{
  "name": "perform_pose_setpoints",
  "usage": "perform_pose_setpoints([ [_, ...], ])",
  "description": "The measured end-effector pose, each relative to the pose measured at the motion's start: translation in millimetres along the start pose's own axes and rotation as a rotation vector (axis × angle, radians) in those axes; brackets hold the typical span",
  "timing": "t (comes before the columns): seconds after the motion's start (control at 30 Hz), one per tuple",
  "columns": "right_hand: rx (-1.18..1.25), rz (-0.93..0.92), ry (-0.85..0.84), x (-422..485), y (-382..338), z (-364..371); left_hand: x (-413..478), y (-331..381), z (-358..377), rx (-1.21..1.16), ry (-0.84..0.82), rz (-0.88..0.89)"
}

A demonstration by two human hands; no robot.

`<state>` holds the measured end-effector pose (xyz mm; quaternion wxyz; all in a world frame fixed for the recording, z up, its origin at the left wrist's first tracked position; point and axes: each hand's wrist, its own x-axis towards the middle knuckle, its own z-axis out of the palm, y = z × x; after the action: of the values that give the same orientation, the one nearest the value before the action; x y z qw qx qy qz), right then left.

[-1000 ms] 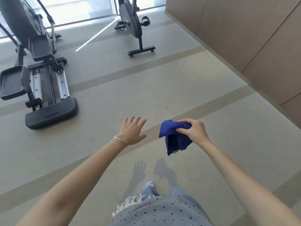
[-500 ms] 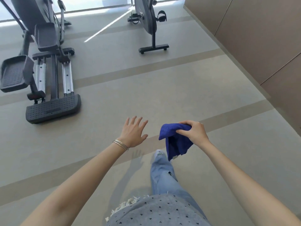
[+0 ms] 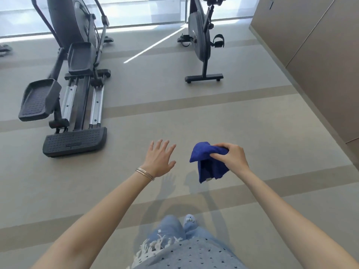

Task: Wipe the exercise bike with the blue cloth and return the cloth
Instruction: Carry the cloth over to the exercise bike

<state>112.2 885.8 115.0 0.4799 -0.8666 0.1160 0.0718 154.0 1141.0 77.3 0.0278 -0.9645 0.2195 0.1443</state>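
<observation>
Floor [image 3: 233, 123]: pale grey with darker bands running across; sunlit streak near the far window [image 3: 136, 12]. Nothing lies on the stretch between the person and the machines.

Wall panels [image 3: 320, 55]: brown, closing off the right side. Not in the path.

Elliptical trainer [image 3: 77, 84]: large, on the left, its foot plates and rails pointing back toward the person. Not the target, and well apart from the bike.

Exercise bike [image 3: 200, 41]: far ahead, slightly right of centre. Its long axis runs away from the viewer and its rear stabiliser bar sits crosswise on the floor, nearest to the person. Saddle and handlebars are cut off by the top edge. Not yet touched; wiping not begun, by my reading.

Blue cloth [image 3: 207, 164]: bunched and hanging in the air in front of the body, a small tag at its lower edge. The bike lies straight ahead of it, well apart.

Right hand [image 3: 233, 158]: fingers and thumb curled, pinching the top of the cloth. It lines up more closely with the bike, so it is likely the wiping hand.

Left hand [image 3: 160, 159]: fingers spread, palm down, holding nothing, just beside the cloth but not touching.

Bangles [image 3: 145, 173]: thin, on the left wrist.

Judgement: the next move is to walk up to the bike; the way looks clear.
</observation>
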Motion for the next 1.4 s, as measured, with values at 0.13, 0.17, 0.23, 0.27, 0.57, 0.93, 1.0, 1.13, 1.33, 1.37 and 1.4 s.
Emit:
perform_pose_setpoints([
  [0.13, -0.011, 0.01, -0.019, 39.5, 1.9, -5.3, 35.6, -9.6, -1.9, -0.008, -0.042, -0.024],
  [0.17, -0.012, 0.019, -0.025, 50.3, 2.1, -6.1, 46.3, -13.5, -3.6, -0.013, -0.046, -0.025],
  [0.23, -0.01, 0.04, -0.032, 72.2, 2.2, -5.5, 70.1, -21.2, -7.0, -0.016, -0.049, -0.016],
  [0.27, -0.009, 0.051, -0.033, 83.9, 1.9, -4.5, 83.4, -25.4, -9.2, -0.014, -0.05, -0.009],
  [0.57, 0.016, 0.075, 0.017, 219.6, -46.5, 1.0, 222.8, -100.1, -54.7, 0.005, -0.044, 0.054],
  [0.93, 0.012, 0.035, 0.066, 369.1, -111.9, 11.4, 371.9, -190.2, -119.3, 0.066, 0.043, 0.133],
  [1.0, 0.003, 0.037, 0.072, 392.0, -116.5, 10.1, 390.5, -197.3, -123.9, 0.079, 0.041, 0.142],
  [1.13, -0.025, 0.038, 0.061, 438.8, -121.8, 8.1, 427.8, -213.8, -127.5, 0.065, 0.007, 0.115],
  [1.33, -0.008, 0.018, 0.046, 529.3, -128.9, -6.8, 502.8, -236.4, -144.2, 0.07, -0.025, 0.087],
  [1.37, 0.004, 0.015, 0.044, 546.2, -131.3, -11.3, 518.2, -240.2, -150.7, 0.066, -0.028, 0.078],
  [1.4, 0.012, 0.01, 0.042, 563.8, -134.7, -16.2, 534.2, -243.9, -157.8, 0.063, -0.022, 0.069],
])
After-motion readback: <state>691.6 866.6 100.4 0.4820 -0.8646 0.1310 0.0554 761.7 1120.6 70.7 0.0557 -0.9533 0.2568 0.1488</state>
